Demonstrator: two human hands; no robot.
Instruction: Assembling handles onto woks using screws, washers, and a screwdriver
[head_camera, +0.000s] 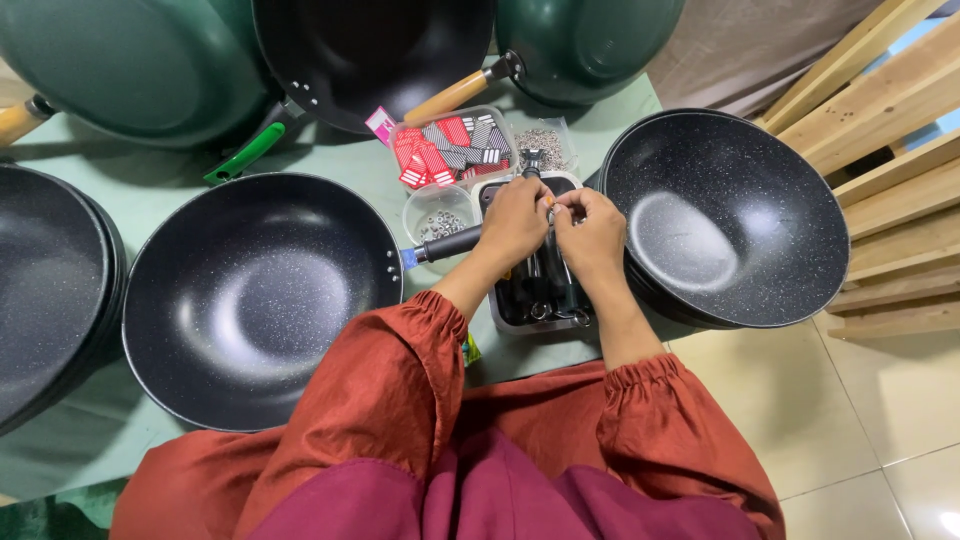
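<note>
The left hand (513, 222) and right hand (590, 228) are held together, each grip pinched on a small metal part (550, 207) above a white tray (497, 313) of black handles. Little open room is left: speckled woks (262, 300) (725, 215) crowd both sides on the green tabletop (590, 120).

Speckled matt black wok (260, 300); glossy green wok (130, 60); wooden handle (447, 97); green cloth cover (170, 195).
</note>
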